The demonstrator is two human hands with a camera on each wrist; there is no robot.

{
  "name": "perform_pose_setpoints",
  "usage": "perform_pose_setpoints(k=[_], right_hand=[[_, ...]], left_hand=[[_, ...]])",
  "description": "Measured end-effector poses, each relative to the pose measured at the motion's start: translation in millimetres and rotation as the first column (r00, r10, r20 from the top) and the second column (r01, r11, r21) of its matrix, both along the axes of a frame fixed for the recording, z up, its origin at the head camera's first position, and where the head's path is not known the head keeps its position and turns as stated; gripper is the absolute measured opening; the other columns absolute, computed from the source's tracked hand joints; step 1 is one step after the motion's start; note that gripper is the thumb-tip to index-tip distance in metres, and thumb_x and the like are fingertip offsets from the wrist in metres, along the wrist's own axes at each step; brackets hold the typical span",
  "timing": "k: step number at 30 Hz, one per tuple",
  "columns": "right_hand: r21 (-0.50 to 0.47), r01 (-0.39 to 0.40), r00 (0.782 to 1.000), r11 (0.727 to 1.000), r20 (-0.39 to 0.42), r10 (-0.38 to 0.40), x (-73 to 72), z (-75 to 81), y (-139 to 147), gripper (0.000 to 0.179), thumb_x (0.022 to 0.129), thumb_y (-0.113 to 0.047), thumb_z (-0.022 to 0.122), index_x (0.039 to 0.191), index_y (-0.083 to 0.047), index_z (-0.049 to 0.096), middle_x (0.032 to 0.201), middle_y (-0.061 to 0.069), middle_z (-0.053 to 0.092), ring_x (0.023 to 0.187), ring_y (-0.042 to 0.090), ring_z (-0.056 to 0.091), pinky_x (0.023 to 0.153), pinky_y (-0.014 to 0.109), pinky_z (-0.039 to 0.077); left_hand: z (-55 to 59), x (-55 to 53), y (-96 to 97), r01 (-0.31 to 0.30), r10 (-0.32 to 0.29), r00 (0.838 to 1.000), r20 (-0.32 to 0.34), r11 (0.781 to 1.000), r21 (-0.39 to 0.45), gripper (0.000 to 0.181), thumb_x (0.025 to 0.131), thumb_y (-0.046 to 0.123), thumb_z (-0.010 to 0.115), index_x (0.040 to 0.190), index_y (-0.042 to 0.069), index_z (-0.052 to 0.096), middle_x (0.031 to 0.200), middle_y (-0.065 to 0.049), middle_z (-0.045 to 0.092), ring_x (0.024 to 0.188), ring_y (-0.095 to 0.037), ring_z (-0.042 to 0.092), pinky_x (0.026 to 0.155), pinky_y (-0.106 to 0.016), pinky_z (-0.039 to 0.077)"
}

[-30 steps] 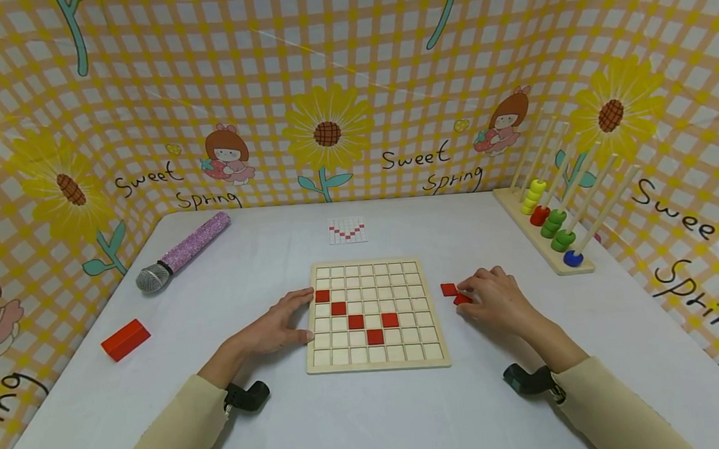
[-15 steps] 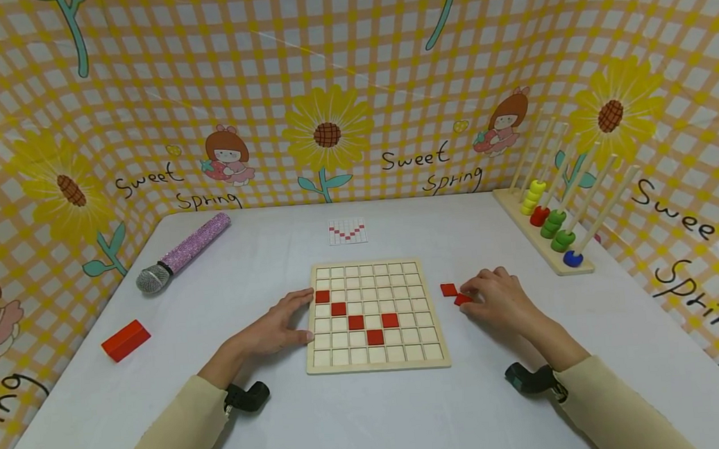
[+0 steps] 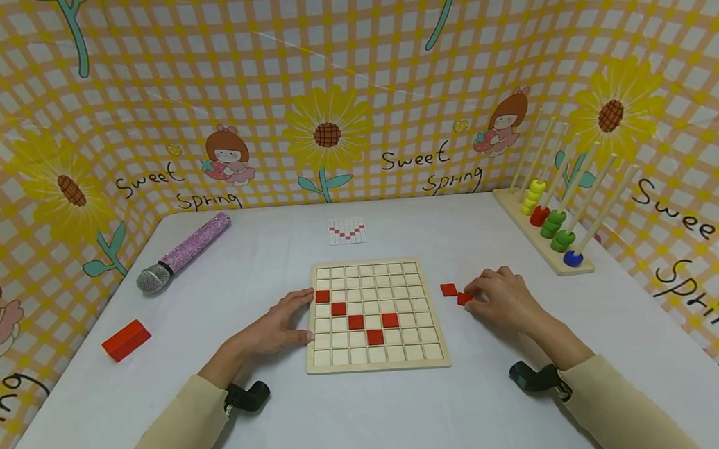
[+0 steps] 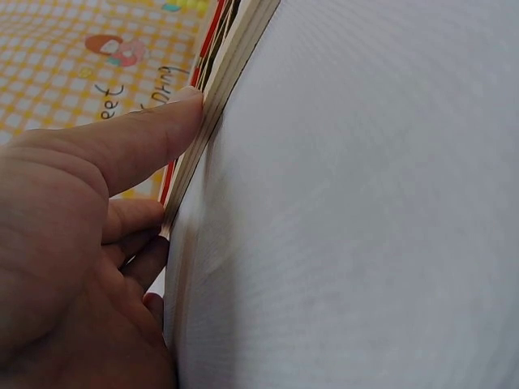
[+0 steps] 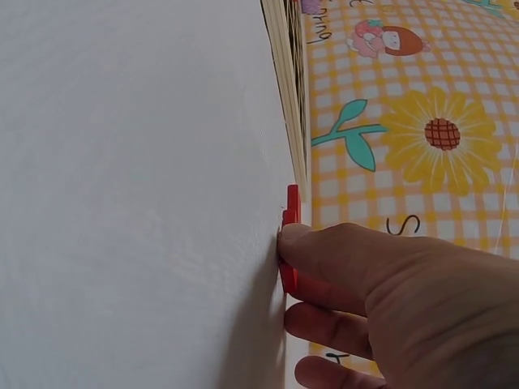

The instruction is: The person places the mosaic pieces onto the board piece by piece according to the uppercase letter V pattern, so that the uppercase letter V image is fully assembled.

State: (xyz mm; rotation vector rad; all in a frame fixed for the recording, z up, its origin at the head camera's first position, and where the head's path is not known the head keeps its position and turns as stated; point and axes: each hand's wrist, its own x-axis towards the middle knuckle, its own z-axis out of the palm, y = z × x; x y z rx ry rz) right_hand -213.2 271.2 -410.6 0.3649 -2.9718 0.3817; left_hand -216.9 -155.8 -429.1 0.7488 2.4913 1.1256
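My left hand (image 3: pixel 273 328) rests against the left edge of a wooden grid board (image 3: pixel 386 355), thumb and fingers spread along its rim. In the left wrist view the thumb (image 4: pixel 154 134) touches the board's side (image 4: pixel 223 77). Several red tiles sit in the board's cells, tracing a diagonal down and one step back up. To the right of the board, my right hand (image 3: pixel 504 303) pinches a red square tile (image 3: pixel 464 299) between thumb and forefinger at the tabletop. A second red tile (image 3: pixel 448 290) lies just beyond it, towards the board.
A small pattern card (image 3: pixel 347 231) with a red V lies behind the board. At the left are a glittery microphone (image 3: pixel 195 246) and a red block (image 3: pixel 126 340). A bead rack (image 3: pixel 551 239) with upright pegs stands at the back right.
My right hand has shifted slightly to the right, and the tile in its fingertips has slid a little with it. My left hand and the board have stayed put.
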Motion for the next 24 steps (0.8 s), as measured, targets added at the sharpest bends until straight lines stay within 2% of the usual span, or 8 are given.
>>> perform_pose_setpoints(k=[24], right_hand=[[-0.005,-0.021,1.000,1.000,-0.022,0.021,1.6,1.3,1.1,0.021,0.077,-0.021,0.075,0.094,-0.009,0.074,0.095,0.010,0.067,0.092,0.031,0.049,0.073,0.042,0.037]], left_hand=[[-0.7,-0.8,0.6,-0.011,0.010,1.000,0.011,1.000,0.010,0.078,0.084,0.019,0.070,0.147,0.001,0.028,0.158,-0.011,0.017,0.147,-0.034,0.009,0.116,-0.058,0.010]])
